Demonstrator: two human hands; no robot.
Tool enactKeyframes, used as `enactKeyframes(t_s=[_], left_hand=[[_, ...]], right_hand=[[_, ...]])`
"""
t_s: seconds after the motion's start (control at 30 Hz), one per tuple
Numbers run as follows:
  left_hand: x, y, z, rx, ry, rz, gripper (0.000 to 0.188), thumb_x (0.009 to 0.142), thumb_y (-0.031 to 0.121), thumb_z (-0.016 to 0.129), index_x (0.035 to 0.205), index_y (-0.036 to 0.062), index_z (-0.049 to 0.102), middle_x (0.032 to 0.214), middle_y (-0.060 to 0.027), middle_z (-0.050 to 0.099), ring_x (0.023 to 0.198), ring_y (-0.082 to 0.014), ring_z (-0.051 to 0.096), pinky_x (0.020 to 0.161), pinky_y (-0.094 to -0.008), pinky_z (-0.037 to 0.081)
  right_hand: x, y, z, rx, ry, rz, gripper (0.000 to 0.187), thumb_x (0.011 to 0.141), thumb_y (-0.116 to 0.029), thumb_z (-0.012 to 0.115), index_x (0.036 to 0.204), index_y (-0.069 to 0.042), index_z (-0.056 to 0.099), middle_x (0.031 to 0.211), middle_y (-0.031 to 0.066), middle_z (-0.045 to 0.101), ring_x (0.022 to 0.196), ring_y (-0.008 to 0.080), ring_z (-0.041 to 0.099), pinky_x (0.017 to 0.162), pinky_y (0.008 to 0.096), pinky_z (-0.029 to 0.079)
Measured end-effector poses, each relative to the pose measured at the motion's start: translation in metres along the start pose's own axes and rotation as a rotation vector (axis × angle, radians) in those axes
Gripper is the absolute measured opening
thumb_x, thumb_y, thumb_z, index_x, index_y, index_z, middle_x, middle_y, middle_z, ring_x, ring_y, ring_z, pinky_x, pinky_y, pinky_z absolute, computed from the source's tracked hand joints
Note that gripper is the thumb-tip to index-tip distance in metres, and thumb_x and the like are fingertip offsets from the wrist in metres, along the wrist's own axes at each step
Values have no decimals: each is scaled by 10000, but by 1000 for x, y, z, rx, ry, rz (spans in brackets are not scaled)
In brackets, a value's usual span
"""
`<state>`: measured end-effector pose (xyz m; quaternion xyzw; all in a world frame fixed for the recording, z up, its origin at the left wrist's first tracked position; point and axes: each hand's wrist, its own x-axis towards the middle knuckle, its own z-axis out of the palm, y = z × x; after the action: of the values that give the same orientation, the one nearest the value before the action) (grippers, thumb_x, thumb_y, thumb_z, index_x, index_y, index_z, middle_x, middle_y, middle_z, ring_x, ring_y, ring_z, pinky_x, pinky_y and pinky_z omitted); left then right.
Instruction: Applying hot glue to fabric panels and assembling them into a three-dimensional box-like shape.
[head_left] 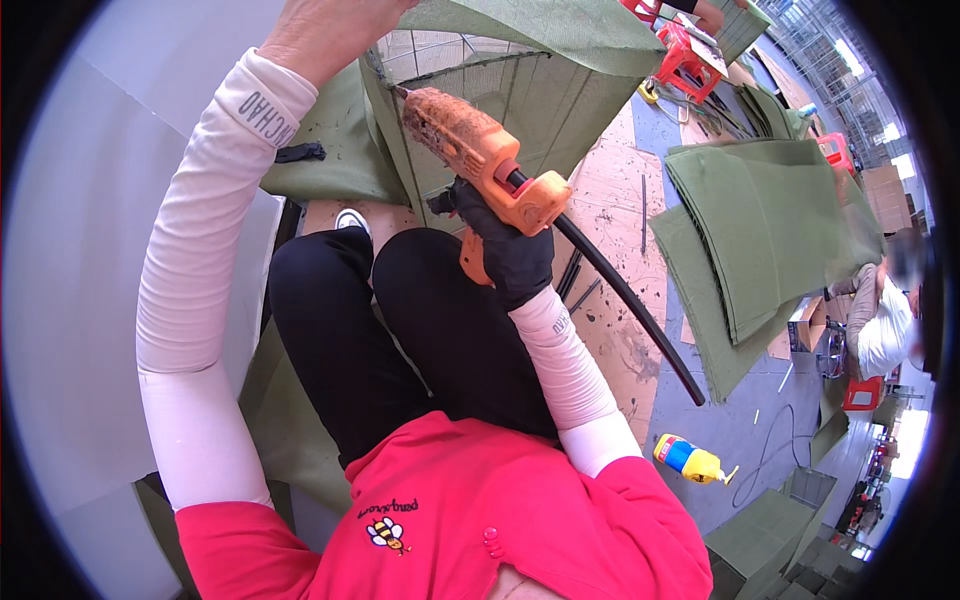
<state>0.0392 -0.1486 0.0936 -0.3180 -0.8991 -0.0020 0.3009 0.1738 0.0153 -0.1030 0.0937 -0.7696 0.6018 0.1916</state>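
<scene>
My right hand point(515, 258), in a black glove, is wrapped round the handle of an orange hot glue gun point(460, 135) smeared with dark residue. A long black glue stick point(635, 308) sticks out of the gun's back end. The gun's nozzle points up and left, by the corner edge of a green fabric box on a wire frame point(555, 100). My bare left hand point(335, 35) is at the top edge beside that box; its fingers are mostly cut off by the picture's rim, so its grip is hidden.
Green fabric panels point(765, 225) lie stacked on the right, over cardboard point(620, 345) and grey floor. A yellow bottle with a blue label point(690, 458) lies at lower right. Red stools point(690, 60) and other people are farther off. A pale wall point(75, 300) bounds my left.
</scene>
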Motion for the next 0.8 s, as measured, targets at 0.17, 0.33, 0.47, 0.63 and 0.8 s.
enactKeyframes(t_s=[0.17,0.33,0.47,0.63,0.8], left_hand=[[-1,-1,0,-1,-6,10,159,824,168,641,865,58,749,780,-162,692,750,-330,686,689,-415,535],[-1,-1,0,14,-9,8,163,824,176,643,870,64,751,781,-161,693,749,-330,687,690,-417,537],[0,-1,0,16,3,16,160,824,183,645,862,71,753,779,-158,694,747,-331,687,691,-420,540],[-1,2,-2,24,-9,-4,162,822,189,649,859,70,753,780,-157,695,746,-331,689,687,-422,541],[-3,4,-4,-6,7,-9,167,823,194,649,861,67,752,780,-156,695,750,-331,688,684,-420,540]], right_hand=[[3,-13,-2,119,-33,170,266,882,-153,720,1103,-11,680,1002,59,710,910,153,677,806,300,526],[2,4,-1,177,-3,82,214,889,-140,696,1099,-98,697,995,24,706,874,162,670,759,314,521],[-2,22,1,136,-34,35,295,883,-110,679,1146,-239,710,1034,-4,700,884,206,673,741,334,529],[-2,21,0,171,-39,66,360,855,-64,675,1165,-246,708,1044,6,704,916,229,677,765,343,532],[-1,19,0,67,-50,46,411,837,-13,641,1170,-245,707,1069,6,702,940,237,678,787,351,530]])
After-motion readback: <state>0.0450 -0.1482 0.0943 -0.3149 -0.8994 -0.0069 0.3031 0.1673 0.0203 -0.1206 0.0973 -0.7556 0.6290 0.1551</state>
